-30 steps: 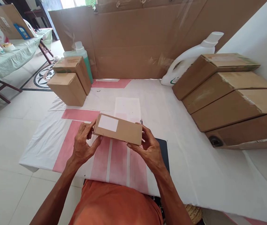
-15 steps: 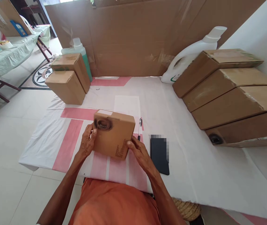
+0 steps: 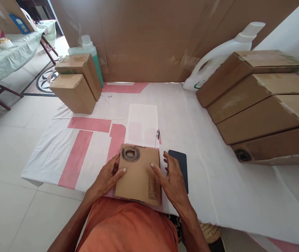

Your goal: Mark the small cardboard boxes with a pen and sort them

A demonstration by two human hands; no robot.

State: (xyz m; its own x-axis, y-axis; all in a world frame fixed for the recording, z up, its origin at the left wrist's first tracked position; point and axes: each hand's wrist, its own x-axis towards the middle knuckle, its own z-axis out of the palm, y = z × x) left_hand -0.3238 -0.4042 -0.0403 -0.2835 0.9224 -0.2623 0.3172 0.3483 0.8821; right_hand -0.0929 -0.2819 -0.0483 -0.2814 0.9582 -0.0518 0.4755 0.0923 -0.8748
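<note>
Lowered since the earlier frame, the flat cardboard box (image 3: 139, 174) lay on the white-and-pink cloth (image 3: 212, 182) at its near edge, a dark ring stamp near its far end. Left hand (image 3: 109, 176) rested spread against its left side, thumb on top. Right hand (image 3: 172, 177) lay flat and spread along its right side, apparently covering part of the black phone (image 3: 181, 163). A pen (image 3: 157, 137) and white sheet (image 3: 142, 123) lay just beyond the box. Open cloth stretched right of the box toward stacked brown cartons (image 3: 259, 105).

Bright daylight, soft shadows (edges distorted), sharp.
</note>
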